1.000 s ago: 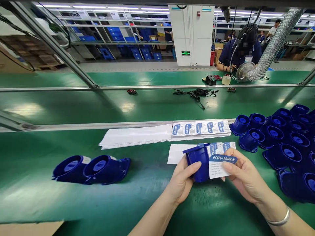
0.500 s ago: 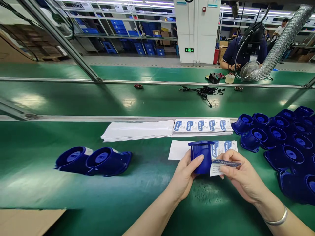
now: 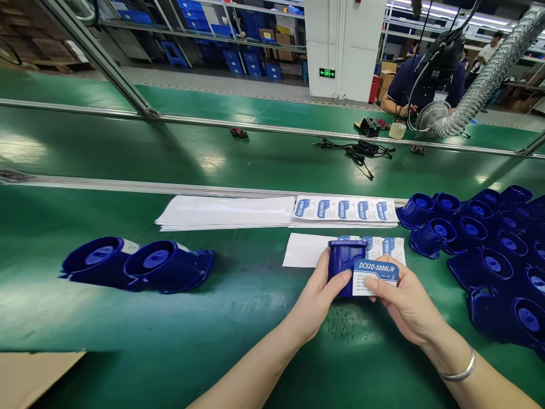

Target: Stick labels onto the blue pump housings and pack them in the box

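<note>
Glossy green worktop (image 3: 170,335), near field: our left hand (image 3: 315,304) grips a dark-blue, flanged plastic cup (image 3: 343,255) just right of centre; our right hand (image 3: 406,304) pinches a thin, rectangular blue-and-white label (image 3: 377,268) over the cup's right side, contact unclear. We judge that the label should be level, edge-held and uncreased, with the cup braced against turning. Beyond lie a white label strip (image 3: 304,250) and, farther, stacked white label sheets (image 3: 347,210).

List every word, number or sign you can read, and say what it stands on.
"DC52Q-5000L/H": label held by the right hand.
Arrows around a running figure: green sign on the white pillar.
Too small or blurred to trust: the label's finer print, the text on the label sheets.
</note>
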